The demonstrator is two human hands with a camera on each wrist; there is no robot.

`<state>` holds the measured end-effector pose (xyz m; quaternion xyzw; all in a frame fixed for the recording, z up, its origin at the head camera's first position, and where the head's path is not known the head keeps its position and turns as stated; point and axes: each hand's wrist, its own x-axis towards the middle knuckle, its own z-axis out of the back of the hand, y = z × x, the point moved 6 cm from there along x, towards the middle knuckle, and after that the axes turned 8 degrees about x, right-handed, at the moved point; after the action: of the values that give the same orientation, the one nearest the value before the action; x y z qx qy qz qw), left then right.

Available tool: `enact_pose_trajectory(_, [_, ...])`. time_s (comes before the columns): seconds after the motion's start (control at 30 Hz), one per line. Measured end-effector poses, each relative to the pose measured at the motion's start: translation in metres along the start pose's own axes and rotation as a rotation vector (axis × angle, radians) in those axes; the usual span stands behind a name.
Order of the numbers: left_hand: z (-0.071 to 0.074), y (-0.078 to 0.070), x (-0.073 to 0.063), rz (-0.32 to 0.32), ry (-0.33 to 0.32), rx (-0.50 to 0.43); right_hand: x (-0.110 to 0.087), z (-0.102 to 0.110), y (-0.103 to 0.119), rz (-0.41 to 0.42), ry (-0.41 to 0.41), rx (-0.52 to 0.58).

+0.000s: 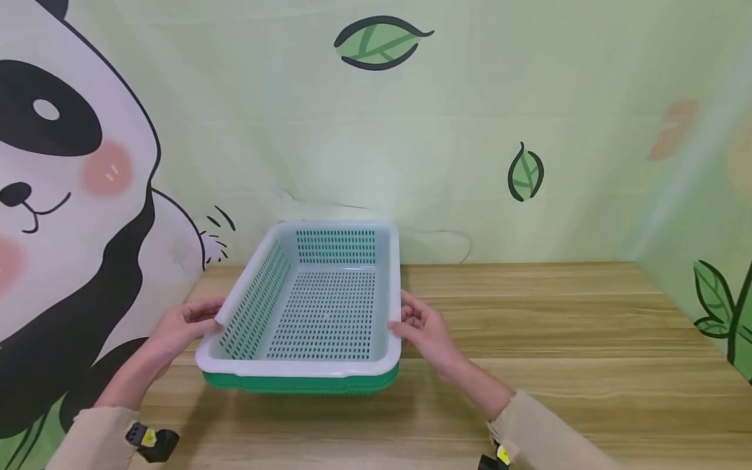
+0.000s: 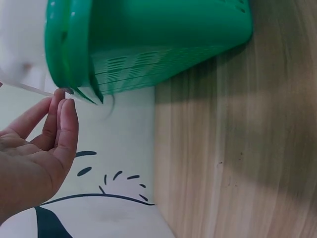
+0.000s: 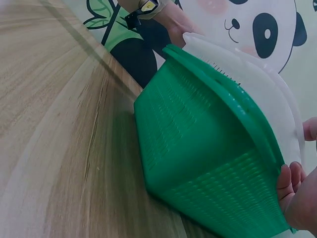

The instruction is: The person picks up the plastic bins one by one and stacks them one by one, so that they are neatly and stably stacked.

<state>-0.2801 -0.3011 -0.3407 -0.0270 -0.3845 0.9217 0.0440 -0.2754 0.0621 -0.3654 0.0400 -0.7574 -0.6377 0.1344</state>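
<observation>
A white perforated plastic basket (image 1: 296,369) sits nested inside a green basket (image 1: 302,385) on the wooden table. In the right wrist view the white basket's wall (image 3: 247,69) shows above the green rim. My left hand (image 1: 179,329) pinches the white basket's left rim, thumb on top; in the left wrist view its fingertips (image 2: 69,106) lie beside the green rim. On the opposite side, my right hand (image 1: 431,333) grips the white basket's right rim with its thumb on top. Its curled fingers (image 3: 285,186) touch the green basket's rim from below.
The wooden table (image 1: 558,352) extends to the right of the baskets. Behind them hangs a pale green cloth backdrop (image 1: 446,130) with a panda and leaves printed on it. A wrist camera (image 1: 155,444) is strapped to the left sleeve.
</observation>
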Motion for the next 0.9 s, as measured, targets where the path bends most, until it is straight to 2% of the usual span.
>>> enact_pose_trajectory(0.2, [-0.005,0.007,0.002,0.005,0.007,-0.021,-0.001,0.001,-0.005,-0.018,-0.004,-0.017])
enact_pose_trajectory(0.53, [-0.012,0.016,-0.001,0.048,0.041,-0.053,-0.002,0.0,-0.012,-0.037,0.014,-0.049])
enact_pose_trajectory(0.63, [-0.012,0.019,0.0,0.066,0.045,-0.052,-0.001,0.001,-0.014,-0.041,-0.007,-0.045])
enact_pose_trajectory(0.83, [-0.015,0.019,0.005,0.094,0.04,-0.04,-0.002,0.004,-0.016,-0.039,-0.105,-0.037])
enact_pose_trajectory(0.9, [-0.016,0.019,0.007,0.1,0.04,-0.041,-0.003,0.001,-0.015,-0.032,-0.106,-0.016])
